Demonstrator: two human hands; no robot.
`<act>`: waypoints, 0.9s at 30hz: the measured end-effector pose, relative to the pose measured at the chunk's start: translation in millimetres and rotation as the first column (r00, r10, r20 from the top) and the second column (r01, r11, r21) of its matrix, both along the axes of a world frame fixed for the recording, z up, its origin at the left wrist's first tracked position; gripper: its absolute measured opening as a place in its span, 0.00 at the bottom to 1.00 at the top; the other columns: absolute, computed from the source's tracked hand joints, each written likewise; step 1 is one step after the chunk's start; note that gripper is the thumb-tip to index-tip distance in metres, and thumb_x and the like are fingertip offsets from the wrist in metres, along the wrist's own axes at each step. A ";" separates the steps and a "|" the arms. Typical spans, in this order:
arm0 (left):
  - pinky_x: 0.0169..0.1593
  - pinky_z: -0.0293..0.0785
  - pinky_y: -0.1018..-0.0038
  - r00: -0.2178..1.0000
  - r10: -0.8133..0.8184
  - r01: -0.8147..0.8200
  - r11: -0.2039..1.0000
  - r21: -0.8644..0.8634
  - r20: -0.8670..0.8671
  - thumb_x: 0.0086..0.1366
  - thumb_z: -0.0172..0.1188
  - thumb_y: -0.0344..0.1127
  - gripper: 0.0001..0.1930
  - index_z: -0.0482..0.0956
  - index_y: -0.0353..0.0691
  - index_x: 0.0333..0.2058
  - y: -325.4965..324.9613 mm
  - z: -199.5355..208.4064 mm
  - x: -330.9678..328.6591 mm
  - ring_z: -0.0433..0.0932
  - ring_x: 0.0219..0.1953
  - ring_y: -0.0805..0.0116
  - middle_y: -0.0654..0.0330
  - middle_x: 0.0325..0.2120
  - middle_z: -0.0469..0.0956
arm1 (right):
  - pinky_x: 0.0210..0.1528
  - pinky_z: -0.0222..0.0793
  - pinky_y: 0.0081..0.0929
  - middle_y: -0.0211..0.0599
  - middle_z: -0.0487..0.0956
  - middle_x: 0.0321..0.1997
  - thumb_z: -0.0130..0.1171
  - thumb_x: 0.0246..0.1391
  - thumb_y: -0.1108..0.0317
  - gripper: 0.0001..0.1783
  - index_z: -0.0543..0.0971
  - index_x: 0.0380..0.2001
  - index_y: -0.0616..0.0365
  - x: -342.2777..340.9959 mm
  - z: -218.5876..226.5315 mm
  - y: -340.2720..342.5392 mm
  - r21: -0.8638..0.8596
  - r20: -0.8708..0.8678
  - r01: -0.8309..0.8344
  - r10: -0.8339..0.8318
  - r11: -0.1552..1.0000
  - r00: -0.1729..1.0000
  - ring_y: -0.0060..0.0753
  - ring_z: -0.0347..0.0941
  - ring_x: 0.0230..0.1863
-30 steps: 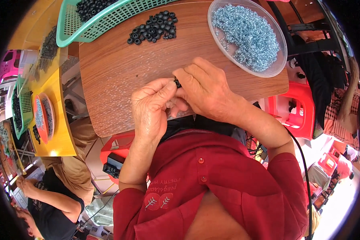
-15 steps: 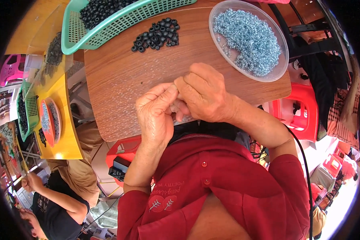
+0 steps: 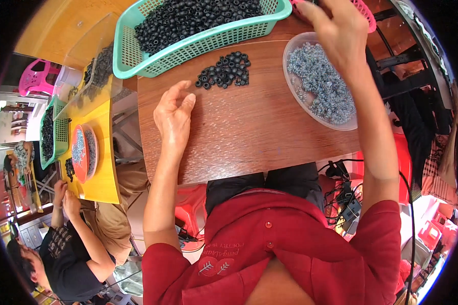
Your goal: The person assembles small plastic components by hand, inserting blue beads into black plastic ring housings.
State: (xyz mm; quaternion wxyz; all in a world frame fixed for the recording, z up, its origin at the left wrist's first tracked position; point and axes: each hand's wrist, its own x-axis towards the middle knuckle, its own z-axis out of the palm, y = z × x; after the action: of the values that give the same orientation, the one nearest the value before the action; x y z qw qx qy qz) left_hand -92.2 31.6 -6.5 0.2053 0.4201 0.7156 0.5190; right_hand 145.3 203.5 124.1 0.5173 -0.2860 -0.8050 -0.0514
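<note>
My left hand is just above the left part of the brown wooden table, its thumb and fingers apart and holding nothing visible. Close to its fingertips lies a small pile of black ring-like parts. At the upper right, my right hand reaches past a round clear tub of small bluish coil springs. Its thumb is spread from the other fingers, over the edge of a pink basket; the upper edge of the picture cuts off some fingers.
A green slotted basket of black parts stands at the table's far side. Left of it is a clear plastic box. A co-worker sits at a yellow table with similar parts. Red stools and loose cables are below.
My hands were together over the table's near part; now they are apart. The left has moved left, and the right has gone up and right to the pink basket. The view has shifted.
</note>
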 end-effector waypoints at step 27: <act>0.27 0.71 0.81 0.772 -0.237 0.190 0.971 0.143 0.589 0.59 0.61 0.25 0.11 0.75 0.30 0.41 -29.7 39.0 43.8 0.77 0.25 0.72 0.53 0.30 0.80 | 0.33 0.70 0.32 0.40 0.77 0.25 0.62 0.44 0.76 0.09 0.80 0.32 0.59 -3.2 -72.9 -96.5 -0.568 -0.241 -0.456 0.392 0.685 0.888 0.42 0.73 0.29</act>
State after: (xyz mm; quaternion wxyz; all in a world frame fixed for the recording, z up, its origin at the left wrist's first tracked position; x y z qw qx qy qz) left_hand -48.4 1.9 32.5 0.4637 0.3192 0.5406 0.6252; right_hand 142.1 107.0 51.2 0.4338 -0.2455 -0.7947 0.3465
